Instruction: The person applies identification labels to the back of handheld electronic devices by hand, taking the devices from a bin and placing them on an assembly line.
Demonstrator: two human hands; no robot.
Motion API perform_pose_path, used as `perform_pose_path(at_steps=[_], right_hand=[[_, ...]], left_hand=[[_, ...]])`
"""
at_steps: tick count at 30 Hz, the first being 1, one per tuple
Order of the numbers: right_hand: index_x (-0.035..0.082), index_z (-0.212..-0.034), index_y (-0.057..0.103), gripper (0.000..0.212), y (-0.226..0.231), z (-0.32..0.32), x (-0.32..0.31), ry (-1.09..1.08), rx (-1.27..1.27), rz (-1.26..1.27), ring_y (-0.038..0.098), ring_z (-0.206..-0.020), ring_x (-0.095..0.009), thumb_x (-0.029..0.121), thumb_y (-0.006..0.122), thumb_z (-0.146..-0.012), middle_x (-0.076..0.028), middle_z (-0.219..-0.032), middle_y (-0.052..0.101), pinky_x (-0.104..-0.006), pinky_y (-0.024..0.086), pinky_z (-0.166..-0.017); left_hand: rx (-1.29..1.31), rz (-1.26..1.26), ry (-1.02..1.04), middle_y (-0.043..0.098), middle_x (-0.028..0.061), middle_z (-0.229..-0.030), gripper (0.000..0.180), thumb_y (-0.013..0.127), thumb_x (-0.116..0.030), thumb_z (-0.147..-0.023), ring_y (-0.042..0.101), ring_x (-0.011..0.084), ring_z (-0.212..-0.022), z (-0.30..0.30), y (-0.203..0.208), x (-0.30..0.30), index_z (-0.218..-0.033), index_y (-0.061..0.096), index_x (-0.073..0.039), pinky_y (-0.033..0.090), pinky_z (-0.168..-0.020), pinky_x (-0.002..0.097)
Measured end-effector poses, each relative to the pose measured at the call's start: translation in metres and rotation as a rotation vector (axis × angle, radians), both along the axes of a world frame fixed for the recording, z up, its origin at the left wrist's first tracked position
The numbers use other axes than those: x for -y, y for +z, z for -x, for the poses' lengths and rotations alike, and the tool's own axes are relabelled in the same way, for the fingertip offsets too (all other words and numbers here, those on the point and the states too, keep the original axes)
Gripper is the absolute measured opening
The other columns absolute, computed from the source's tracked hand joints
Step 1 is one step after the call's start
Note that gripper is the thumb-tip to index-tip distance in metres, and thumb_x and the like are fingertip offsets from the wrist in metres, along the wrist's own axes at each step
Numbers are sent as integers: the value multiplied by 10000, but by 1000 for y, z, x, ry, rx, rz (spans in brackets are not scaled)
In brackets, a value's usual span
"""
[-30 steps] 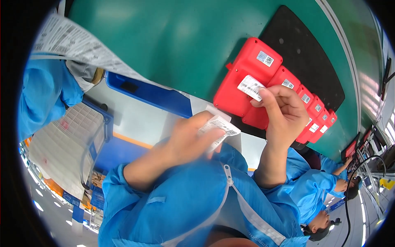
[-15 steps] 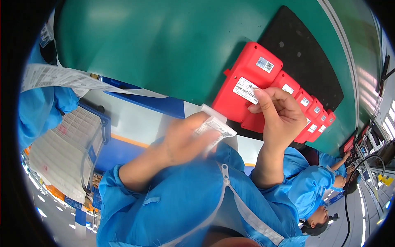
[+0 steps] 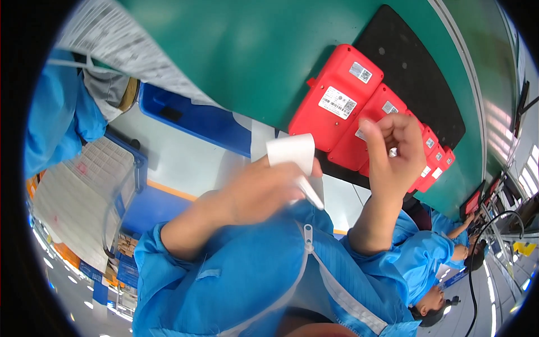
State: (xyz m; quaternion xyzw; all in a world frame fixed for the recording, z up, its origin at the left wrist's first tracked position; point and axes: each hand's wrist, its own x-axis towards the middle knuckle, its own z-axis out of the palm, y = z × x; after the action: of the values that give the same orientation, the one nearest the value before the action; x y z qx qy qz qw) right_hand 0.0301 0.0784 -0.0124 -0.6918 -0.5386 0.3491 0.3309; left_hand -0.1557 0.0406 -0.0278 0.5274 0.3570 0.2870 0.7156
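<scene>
My left hand (image 3: 255,194), smeared by motion, is closed on a white label strip (image 3: 292,153) in front of my body. The strip curls over the fingers, blank side showing. My right hand (image 3: 397,151) hovers over a row of red plastic cases, thumb apart from curled fingers. Nothing shows between thumb and fingertips. The nearest red case (image 3: 317,126) bears a larger white label (image 3: 337,103) and a smaller label (image 3: 360,73). On the second red case (image 3: 348,150), a label beside my thumb is partly covered. Farther cases are partly hidden behind my right hand.
The cases lie along a black mat (image 3: 412,56) on the green table (image 3: 247,50). A wide printed label sheet (image 3: 129,48) stretches across the left. Below the table edge is a blue tray (image 3: 191,126). Another person in blue (image 3: 421,253) is at the right.
My right hand has moved right, off the nearest case's larger label, and its fingers have parted. The strip in my left hand has turned its blank side up. The wide sheet has shifted upward.
</scene>
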Motion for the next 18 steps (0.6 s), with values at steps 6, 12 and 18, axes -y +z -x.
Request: perform_pose_path(at_steps=[6,12,18], right_hand=[[4,-848,593,240,4,2,34,406,-585,155,517,-850,-146,22,712,-640,-99,-934,551,-252,425,-707],[-7,-797,596,139,7,4,48,252,-655,86,465,-657,-79,-13,679,-685,-64,-816,532,-187,360,-571],[-23,-690,593,86,10,12,59,249,-659,250,402,-509,-51,7,672,-705,-25,-614,501,-181,303,-459]], left_hand=[[8,-79,-274,396,185,-1161,165,604,-75,-712,377,366,-1084,-2,13,23,-850,526,-30,362,-863,395],[349,82,520,543,230,-966,382,383,-201,-893,551,276,-833,35,16,21,-1207,315,7,430,-760,348],[-105,6,453,576,89,-760,223,409,-98,-883,543,132,-616,22,17,23,-1028,556,-14,442,-578,242]])
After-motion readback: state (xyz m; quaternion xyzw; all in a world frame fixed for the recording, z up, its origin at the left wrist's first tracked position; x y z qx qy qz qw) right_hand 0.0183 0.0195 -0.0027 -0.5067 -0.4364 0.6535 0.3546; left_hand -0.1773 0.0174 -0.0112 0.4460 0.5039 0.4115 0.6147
